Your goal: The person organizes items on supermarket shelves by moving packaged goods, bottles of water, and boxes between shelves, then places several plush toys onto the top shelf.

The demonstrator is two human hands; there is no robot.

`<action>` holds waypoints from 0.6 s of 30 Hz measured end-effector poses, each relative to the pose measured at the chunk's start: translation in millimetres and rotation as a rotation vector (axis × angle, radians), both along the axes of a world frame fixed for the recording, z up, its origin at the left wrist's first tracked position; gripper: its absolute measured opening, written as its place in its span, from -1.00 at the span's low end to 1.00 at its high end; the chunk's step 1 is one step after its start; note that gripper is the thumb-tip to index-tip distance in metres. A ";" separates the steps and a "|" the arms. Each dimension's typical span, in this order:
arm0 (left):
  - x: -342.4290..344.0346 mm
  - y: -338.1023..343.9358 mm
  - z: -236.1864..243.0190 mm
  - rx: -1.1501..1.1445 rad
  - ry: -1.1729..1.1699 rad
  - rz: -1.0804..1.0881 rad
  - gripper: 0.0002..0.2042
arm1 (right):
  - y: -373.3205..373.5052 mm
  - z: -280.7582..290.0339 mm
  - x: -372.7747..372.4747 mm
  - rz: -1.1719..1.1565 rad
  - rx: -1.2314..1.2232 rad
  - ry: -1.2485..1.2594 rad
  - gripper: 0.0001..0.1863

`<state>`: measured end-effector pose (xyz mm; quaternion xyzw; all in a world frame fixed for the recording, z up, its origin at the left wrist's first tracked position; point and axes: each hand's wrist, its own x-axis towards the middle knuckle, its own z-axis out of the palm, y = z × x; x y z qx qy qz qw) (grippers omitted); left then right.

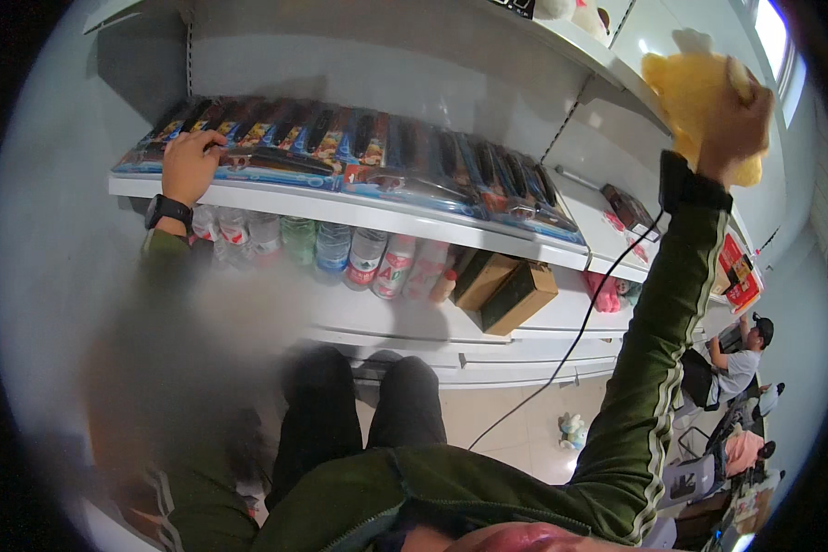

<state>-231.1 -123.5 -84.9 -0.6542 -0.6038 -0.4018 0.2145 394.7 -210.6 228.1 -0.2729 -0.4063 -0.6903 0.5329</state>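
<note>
At two o'clock the right hand (741,121) grips a yellow plush toy (685,90), its softness seemingly allowing a one-handed hold; at ten o'clock the left hand (191,167) lies open on packages (290,162), probably for balance.

Below the package shelf (340,206), a grey blur (235,331) hides much of the left sleeve (164,244) and the leftmost bottles' (235,226) bases. Above it to the right, the right hand (738,127) covers part of a yellow plush toy (690,87), and a white toy (554,9) is cut off by the upper edge.
</note>
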 end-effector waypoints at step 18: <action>-10.2 9.7 -4.9 -0.020 0.028 -0.080 -0.80 | 14.5 -8.0 -55.1 0.096 -1.061 0.006 -0.72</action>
